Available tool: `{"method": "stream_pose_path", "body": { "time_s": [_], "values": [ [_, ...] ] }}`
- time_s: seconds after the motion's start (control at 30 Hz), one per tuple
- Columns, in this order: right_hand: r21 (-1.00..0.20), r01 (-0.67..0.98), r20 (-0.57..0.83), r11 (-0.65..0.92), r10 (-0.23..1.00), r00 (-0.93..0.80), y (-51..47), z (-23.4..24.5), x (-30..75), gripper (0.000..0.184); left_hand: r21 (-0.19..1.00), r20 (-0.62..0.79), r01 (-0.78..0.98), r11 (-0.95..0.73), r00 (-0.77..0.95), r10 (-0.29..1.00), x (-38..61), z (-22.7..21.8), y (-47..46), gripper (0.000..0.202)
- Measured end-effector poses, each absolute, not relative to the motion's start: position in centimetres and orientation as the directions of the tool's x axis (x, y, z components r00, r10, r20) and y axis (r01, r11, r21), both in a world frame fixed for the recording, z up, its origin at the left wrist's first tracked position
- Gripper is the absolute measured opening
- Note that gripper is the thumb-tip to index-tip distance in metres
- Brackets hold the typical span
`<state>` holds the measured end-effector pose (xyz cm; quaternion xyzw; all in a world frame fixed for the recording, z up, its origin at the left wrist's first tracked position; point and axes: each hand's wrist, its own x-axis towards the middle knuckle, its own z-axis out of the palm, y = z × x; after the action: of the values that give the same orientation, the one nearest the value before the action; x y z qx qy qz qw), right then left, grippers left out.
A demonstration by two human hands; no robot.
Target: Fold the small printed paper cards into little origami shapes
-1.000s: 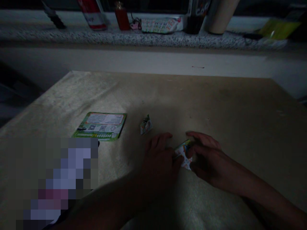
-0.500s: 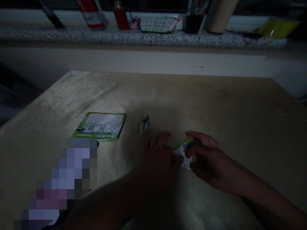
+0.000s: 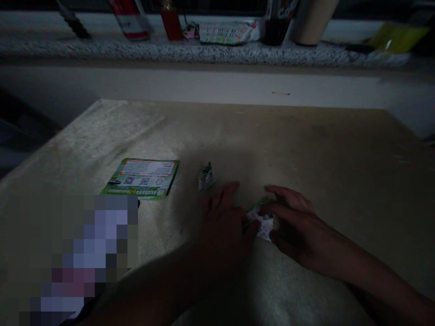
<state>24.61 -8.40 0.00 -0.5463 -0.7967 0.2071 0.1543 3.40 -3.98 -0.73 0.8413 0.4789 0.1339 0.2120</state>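
Both hands work a small printed piece of paper [image 3: 261,222] flat on the beige table [image 3: 306,149] in dim light. My left hand [image 3: 226,222] presses its left edge, fingers curled over it. My right hand [image 3: 292,222] pinches its right side, index finger laid across the top. A small folded paper shape [image 3: 206,176] sits just beyond my left fingertips, apart from them. A green and white printed leaflet [image 3: 142,178] lies flat further left.
A blurred-out patch [image 3: 81,253] covers the near left of the table. Behind the table runs a speckled stone ledge [image 3: 204,52] with a red lighter [image 3: 171,22], a red-white can [image 3: 131,20], a printed packet [image 3: 229,32], a dark bottle [image 3: 277,22] and a pale cup [image 3: 312,22].
My right index finger has slid down across the top of the small paper, covering more of it. My left fingers have reached slightly further forward.
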Motion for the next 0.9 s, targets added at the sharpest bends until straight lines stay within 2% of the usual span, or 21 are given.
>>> {"method": "stream_pose_path", "body": {
  "time_s": [0.73,0.9],
  "values": [
    [-0.489,0.815,0.02,0.312,0.938,-0.347,-8.25,-0.22,24.81,0.051,0.523,-0.011,0.739,-0.425,0.504,0.864,3.44,-0.33,-3.93,0.023],
    [-0.475,0.829,0.061,0.294,0.951,-0.302,-8.24,-0.98,25.4,0.077,0.514,0.019,0.732,-0.447,0.511,0.859,3.42,-0.53,-4.08,0.023]
  ]
}}
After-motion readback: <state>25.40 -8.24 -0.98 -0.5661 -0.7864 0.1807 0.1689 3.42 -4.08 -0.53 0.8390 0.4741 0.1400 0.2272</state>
